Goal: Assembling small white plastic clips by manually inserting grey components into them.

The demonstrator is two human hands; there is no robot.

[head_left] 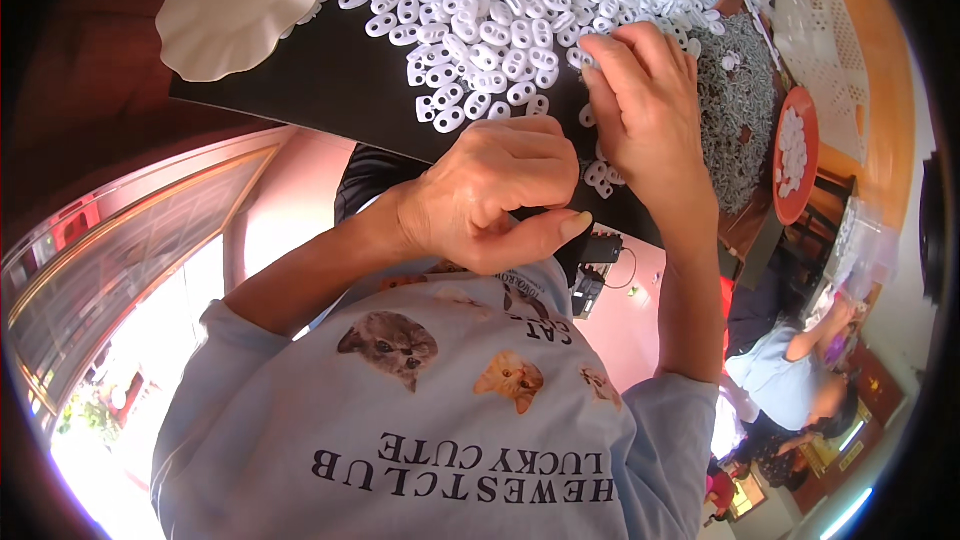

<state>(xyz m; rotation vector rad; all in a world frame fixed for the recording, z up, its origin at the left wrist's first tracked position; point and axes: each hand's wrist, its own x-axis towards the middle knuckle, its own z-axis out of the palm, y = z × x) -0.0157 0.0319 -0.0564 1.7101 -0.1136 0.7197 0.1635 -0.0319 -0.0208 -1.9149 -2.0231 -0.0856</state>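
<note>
Left hand (505,190) curled tight, contents hidden; right hand (645,100) at the white two-hole oval pieces (500,25), grip unclear, heaped far on the black surface (300,90), presumably for easy reach.

Pale pink floor (642,315) visible past flat black tabletop (300,90). Lt side: long greyish panel w/ thin gold-brown frame (130,270), window or door, can't tell; next to it, blown-out bright opening (120,470) w/ daylight & a bit of green foliage (88,412). Rt side: orange-brown wood-look surface (888,70) curving near edge, plain off-white wall (905,325), dark-red rectangular board (885,380). Btm rt: straight white tube light (847,514), lit.
</note>
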